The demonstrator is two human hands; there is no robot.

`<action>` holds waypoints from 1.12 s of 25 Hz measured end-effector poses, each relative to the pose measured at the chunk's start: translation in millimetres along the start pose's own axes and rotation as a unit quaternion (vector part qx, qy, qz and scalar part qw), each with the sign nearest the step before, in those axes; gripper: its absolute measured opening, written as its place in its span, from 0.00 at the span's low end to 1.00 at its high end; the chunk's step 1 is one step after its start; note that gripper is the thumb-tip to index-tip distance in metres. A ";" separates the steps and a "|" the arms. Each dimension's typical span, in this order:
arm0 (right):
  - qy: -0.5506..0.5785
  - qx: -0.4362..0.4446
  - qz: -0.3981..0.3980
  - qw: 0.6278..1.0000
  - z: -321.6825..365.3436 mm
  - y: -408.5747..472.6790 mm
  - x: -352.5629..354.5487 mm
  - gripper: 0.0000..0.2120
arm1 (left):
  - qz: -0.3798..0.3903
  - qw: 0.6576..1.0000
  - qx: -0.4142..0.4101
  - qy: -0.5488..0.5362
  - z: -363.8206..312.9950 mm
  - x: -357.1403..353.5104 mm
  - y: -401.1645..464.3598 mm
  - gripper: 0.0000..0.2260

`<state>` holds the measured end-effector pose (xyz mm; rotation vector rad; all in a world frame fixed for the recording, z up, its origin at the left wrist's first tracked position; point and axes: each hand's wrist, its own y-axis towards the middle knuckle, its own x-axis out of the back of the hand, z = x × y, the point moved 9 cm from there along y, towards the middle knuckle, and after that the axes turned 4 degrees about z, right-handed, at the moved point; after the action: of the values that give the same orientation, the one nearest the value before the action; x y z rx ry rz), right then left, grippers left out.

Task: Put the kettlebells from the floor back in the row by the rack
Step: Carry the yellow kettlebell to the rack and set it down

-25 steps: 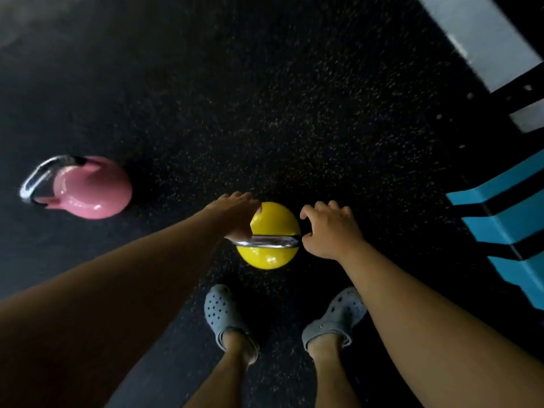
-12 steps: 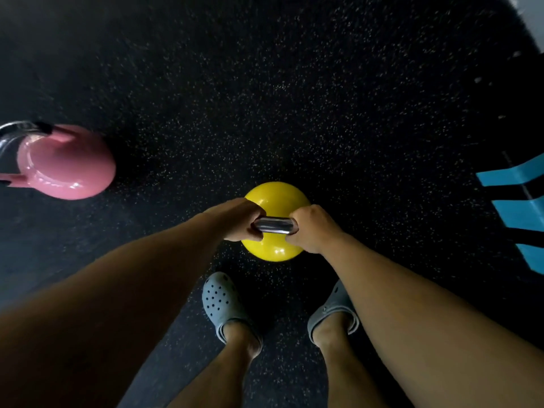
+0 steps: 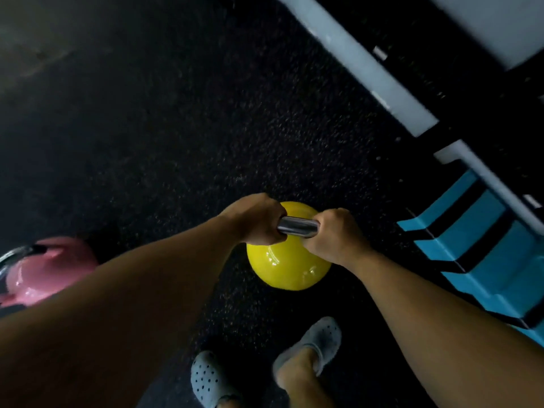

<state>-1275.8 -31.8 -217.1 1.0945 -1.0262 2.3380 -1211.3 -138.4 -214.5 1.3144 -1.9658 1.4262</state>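
A: Where is the yellow kettlebell (image 3: 290,267)?

B: Just below centre of the view, over the dark speckled floor (image 3: 176,142). Whether it touches the floor, I cannot tell.

A: And the hands?

B: Both are wrapped tight round its steel handle (image 3: 298,227). The left hand (image 3: 255,219) closes on the end at 9 o'clock, the right hand (image 3: 334,235) on the end at 3 o'clock, with a short bare stretch of metal between them.

A: Anything else nearby?

B: A pink kettlebell (image 3: 44,270) sits at 9 o'clock from the yellow one, well apart, partly hidden behind the left forearm. At 3 o'clock stands a stack of blue and black steps (image 3: 482,245). Pale rack beams (image 3: 368,66) run across at 1 o'clock.

A: The feet?

B: Two grey clogs (image 3: 207,379) at 6 o'clock, near the yellow bell.
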 end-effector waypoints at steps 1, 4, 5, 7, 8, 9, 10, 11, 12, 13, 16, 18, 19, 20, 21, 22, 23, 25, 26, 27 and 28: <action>0.001 -0.004 -0.031 0.999 1.0 5.4 30.6 0.10 | -0.014 1.000 -0.015 0.020 -9.2 31.3 9.6 0.10; 0.002 -0.014 -0.121 0.993 -4.6 21.5 117.5 0.10 | -0.054 0.993 -0.061 0.085 -41.2 119.2 44.3 0.11; -0.006 -0.013 -0.146 0.989 -4.4 27.6 142.3 0.11 | -0.065 0.990 -0.072 0.106 -49.9 143.0 55.4 0.11; -0.022 -0.024 -0.190 0.981 -9.6 39.6 196.1 0.13 | -0.095 0.980 -0.098 0.143 -70.2 196.7 78.5 0.11; -0.033 -0.034 -0.205 0.978 -11.7 44.0 220.2 0.14 | -0.112 0.976 -0.109 0.148 -79.9 220.2 87.8 0.11; -0.043 -0.042 -0.227 0.972 -13.3 50.0 246.1 0.15 | -0.135 0.970 -0.126 0.161 -88.2 243.9 99.6 0.11; -0.050 -0.052 -0.250 0.966 -16.9 56.6 269.6 0.15 | -0.154 0.962 -0.141 0.177 -96.4 266.2 112.4 0.11; -0.053 -0.067 -0.267 0.960 -21.8 61.9 288.6 0.14 | -0.167 0.955 -0.152 0.191 -101.4 283.4 125.7 0.11; -0.061 -0.088 -0.282 0.953 -26.7 67.8 305.9 0.13 | -0.177 0.949 -0.162 0.207 -106.9 300.0 138.9 0.10; -0.066 -0.102 -0.294 0.948 -29.8 73.5 320.5 0.12 | -0.189 0.942 -0.174 0.217 -113.6 315.2 149.8 0.11; -0.063 -0.135 -0.310 0.939 -47.0 97.3 354.0 0.09 | -0.209 0.926 -0.208 0.236 -128.5 352.6 185.5 0.11; -0.067 -0.169 -0.316 0.931 -61.6 112.3 376.4 0.09 | -0.210 0.920 -0.225 0.241 -138.2 374.1 210.0 0.11; -0.067 -0.183 -0.321 0.927 -70.1 118.1 386.8 0.10 | -0.206 0.917 -0.236 0.246 -144.5 381.7 222.3 0.11; -0.065 -0.194 -0.327 0.923 -79.4 123.8 396.2 0.10 | -0.202 0.914 -0.244 0.255 -150.9 388.6 235.5 0.11; -0.061 -0.202 -0.335 0.918 -86.8 128.4 404.8 0.10 | -0.204 0.909 -0.250 0.265 -156.3 395.0 247.9 0.11; -0.054 -0.211 -0.346 0.913 -94.0 132.4 411.7 0.10 | -0.209 0.902 -0.259 0.273 -162.3 400.7 258.9 0.11; -0.043 -0.223 -0.363 0.904 -102.1 135.5 418.9 0.11 | -0.215 0.895 -0.273 0.279 -169.2 406.6 270.6 0.11; -0.020 -0.250 -0.399 0.882 -119.8 140.5 426.4 0.12 | -0.221 0.885 -0.296 0.284 -181.4 411.4 293.5 0.10; -0.012 -0.260 -0.413 0.873 -126.9 143.3 427.2 0.13 | -0.217 0.883 -0.304 0.284 -186.3 411.5 303.4 0.10; 0.000 -0.270 -0.422 0.866 -134.0 146.3 426.4 0.13 | -0.209 0.886 -0.308 0.278 -190.5 411.1 311.6 0.10; 0.016 -0.280 -0.430 0.859 -142.0 147.2 425.5 0.13 | -0.203 0.889 -0.312 0.266 -194.8 410.4 318.4 0.10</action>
<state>-1703.6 -17.7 -18.0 0.9747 -0.8580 1.2340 -1723.1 -139.9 -0.4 0.8428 -1.4708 0.7382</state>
